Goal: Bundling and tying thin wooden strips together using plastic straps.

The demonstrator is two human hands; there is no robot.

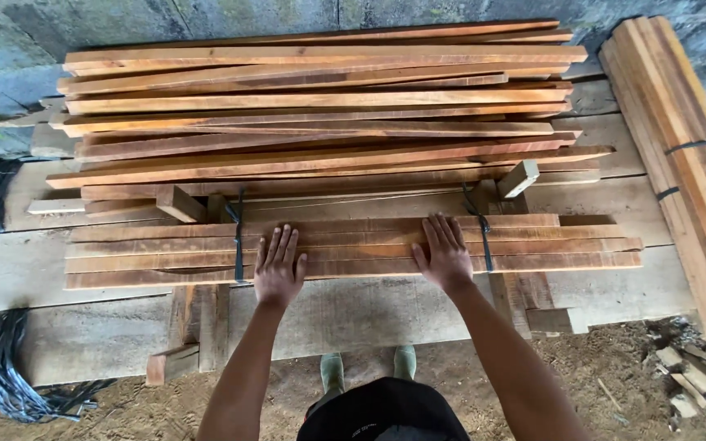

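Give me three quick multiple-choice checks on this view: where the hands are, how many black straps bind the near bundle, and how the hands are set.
1. Where do the left hand and right hand rest?
A. on the flat bundle of reddish-brown wooden slats
B. on the dirt floor
C. on the coiled black strapping

2. How many black straps cross that bundle?
A. none
B. two
C. five

3. How are the hands set?
A. clenched in fists
B. gripping a tool
C. flat, fingers spread

Answers: 1 A, both palms lie on the near slats; 2 B, one strap beside each hand; 3 C, the palms are down and hold nothing.
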